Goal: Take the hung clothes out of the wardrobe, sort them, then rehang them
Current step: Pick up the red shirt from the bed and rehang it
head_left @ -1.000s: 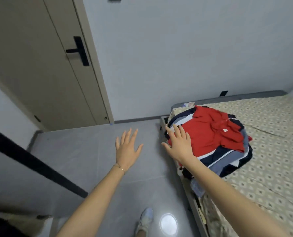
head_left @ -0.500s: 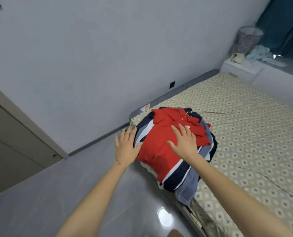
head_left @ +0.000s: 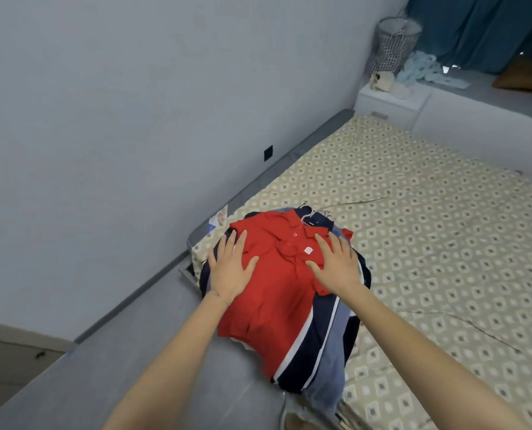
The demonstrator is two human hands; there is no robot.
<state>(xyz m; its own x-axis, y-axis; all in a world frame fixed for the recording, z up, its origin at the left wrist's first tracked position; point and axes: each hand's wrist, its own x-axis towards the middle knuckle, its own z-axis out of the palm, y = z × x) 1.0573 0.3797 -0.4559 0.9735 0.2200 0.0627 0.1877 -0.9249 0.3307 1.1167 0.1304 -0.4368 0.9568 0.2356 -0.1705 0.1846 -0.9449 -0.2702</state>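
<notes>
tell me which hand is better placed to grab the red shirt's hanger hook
Right, probably. The right hand lies flat on the red shirt beside its collar, nearer the hanger hooks at its far end. The left hand rests over the opposite shoulder, farther away.

The left hand (head_left: pixel 230 271) and right hand (head_left: pixel 336 265), earlier hovering short of it, now lie flat on the red cotton polo shirt (head_left: pixel 277 299).

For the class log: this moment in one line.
left hand flat on red polo shirt | right hand likewise | clothes pile on bed
</notes>
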